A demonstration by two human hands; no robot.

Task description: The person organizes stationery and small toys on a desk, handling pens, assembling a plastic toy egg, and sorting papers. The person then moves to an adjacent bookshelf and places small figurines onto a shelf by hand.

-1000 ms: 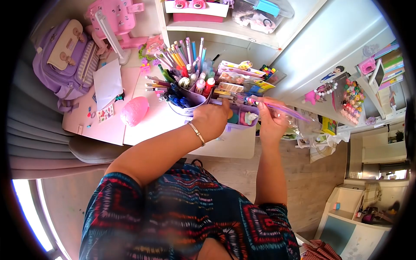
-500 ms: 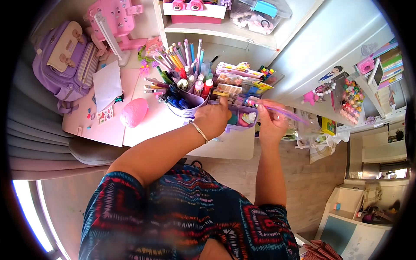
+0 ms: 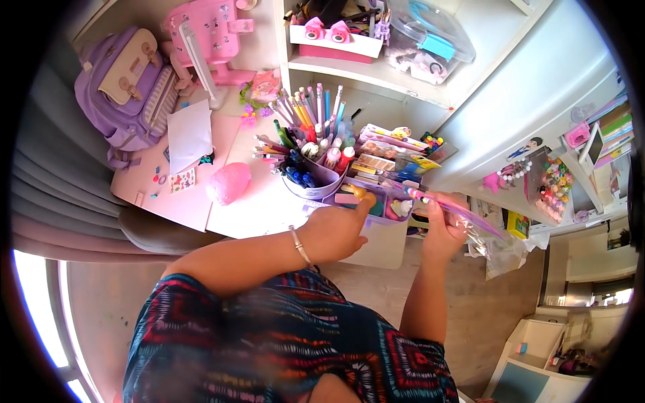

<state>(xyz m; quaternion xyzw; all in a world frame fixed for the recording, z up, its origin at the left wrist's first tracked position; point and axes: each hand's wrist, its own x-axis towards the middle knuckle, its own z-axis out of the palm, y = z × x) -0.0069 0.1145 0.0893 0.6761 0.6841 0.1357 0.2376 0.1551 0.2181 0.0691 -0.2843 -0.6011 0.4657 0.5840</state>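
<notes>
My left hand (image 3: pixel 332 232), with a bracelet at its wrist, reaches to the near side of a purple desk organizer (image 3: pixel 316 191). Its forefinger touches a small yellow object (image 3: pixel 363 193) in a compartment, while the thumb stands apart. Beside it in the organizer lie a pink eraser-like block (image 3: pixel 347 199) and a white-and-pink piece (image 3: pixel 402 208). To the right, my right hand (image 3: pixel 445 225) is closed on a clear zip bag (image 3: pixel 494 245) with a purple top strip. A colourful striped stick (image 3: pixel 418 195) shows at the bag's left end; whether it is inside, I cannot tell.
Pencils (image 3: pixel 316 111), pens and markers stand upright in the organizer. Packets (image 3: pixel 390 144) fill its back right. On the desk (image 3: pixel 259 218) are a pink rounded object (image 3: pixel 229 183) and white paper (image 3: pixel 190 136). A purple backpack (image 3: pixel 124 87) stands left; a shelf (image 3: pixel 369 70) overhangs behind.
My left hand has drawn back slightly toward me, its thumb now apart from the fingers. My right hand still holds the bag, which hangs a little lower. The whole view has shifted.
</notes>
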